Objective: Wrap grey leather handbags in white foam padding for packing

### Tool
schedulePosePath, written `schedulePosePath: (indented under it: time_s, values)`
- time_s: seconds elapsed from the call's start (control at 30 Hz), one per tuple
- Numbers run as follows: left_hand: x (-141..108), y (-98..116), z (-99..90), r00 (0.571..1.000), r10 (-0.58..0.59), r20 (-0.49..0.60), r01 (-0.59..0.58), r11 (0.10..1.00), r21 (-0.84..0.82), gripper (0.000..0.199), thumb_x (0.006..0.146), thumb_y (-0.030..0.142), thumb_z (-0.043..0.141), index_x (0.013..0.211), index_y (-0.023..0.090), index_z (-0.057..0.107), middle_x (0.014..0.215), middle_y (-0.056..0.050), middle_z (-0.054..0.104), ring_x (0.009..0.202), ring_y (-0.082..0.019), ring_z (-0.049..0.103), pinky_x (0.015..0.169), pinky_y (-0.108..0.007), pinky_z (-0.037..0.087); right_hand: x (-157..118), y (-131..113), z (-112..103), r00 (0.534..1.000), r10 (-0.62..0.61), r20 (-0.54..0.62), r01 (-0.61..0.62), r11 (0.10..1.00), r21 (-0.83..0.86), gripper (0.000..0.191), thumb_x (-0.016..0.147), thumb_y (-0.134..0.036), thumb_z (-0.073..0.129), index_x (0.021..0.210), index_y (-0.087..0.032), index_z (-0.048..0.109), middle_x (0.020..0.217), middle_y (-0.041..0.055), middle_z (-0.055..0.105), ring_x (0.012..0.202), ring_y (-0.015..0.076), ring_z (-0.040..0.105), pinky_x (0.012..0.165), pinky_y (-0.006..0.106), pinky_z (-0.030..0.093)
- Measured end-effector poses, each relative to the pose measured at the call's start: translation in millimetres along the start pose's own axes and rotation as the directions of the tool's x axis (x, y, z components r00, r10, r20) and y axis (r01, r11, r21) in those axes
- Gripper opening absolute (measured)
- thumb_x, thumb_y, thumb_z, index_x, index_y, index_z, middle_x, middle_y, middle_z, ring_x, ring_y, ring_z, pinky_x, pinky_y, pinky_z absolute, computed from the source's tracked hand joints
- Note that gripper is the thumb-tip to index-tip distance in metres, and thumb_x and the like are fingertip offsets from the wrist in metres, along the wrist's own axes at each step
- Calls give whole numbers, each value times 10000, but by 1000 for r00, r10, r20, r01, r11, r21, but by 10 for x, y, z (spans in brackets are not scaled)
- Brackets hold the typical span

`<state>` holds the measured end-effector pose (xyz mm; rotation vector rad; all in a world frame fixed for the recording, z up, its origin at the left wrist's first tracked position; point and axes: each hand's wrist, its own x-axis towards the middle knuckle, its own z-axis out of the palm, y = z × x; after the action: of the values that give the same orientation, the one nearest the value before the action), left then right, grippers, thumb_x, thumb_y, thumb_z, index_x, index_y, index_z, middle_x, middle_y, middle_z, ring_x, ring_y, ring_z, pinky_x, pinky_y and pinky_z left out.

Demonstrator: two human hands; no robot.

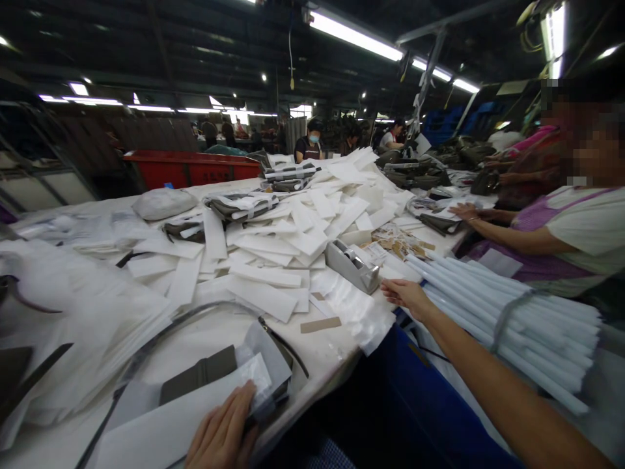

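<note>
My left hand point(222, 426), at the bottom of the view, presses its closed fingers on a long white paper strip point(161, 420). That strip lies over a dark grey-green fabric piece point(200, 374) with black straps or trim around it. Clear film shines by my left fingertips. My right arm stretches forward, and my right hand point(403, 294) has its fingertips pinched together at the front end of a grey tape dispenser point(352, 266). Whatever is between those fingertips is too small to make out. A brown strip point(320, 325) lies in front of the dispenser.
Loose white paper strips point(293, 228) are heaped across the table. Clear plastic bags point(73, 312) lie left. A bundle of white tubes point(512, 319) juts out beneath my right arm. A blue bin point(420, 391) stands below the edge. A co-worker point(551, 228) handles dark items at right.
</note>
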<state>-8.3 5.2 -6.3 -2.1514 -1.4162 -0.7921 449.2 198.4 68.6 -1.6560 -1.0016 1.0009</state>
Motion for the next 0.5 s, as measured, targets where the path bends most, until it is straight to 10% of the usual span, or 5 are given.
schedulePosePath:
  time_s: [0.33, 0.5]
  values:
    - [17, 58, -17, 999, -32, 10, 32, 999, -8, 577, 1002, 217, 465, 1556, 234, 304, 1272, -33, 690, 1073, -209, 664, 1040, -365, 373, 129, 43, -133, 969, -231, -82, 189, 917, -351, 190, 809, -338, 678, 748, -170, 742, 719, 71, 750, 528, 152, 639, 547, 267, 541]
    - [31, 76, -34, 999, -52, -10, 52, 998, -34, 538, 1010, 234, 461, 1536, 209, 353, 1296, -49, 676, 1094, -212, 660, 1086, -358, 339, -265, -165, -272, 911, -409, 47, 364, 747, -557, 158, 791, -324, 664, 848, -247, 789, 825, 30, 771, 832, 229, 696, 773, 313, 527]
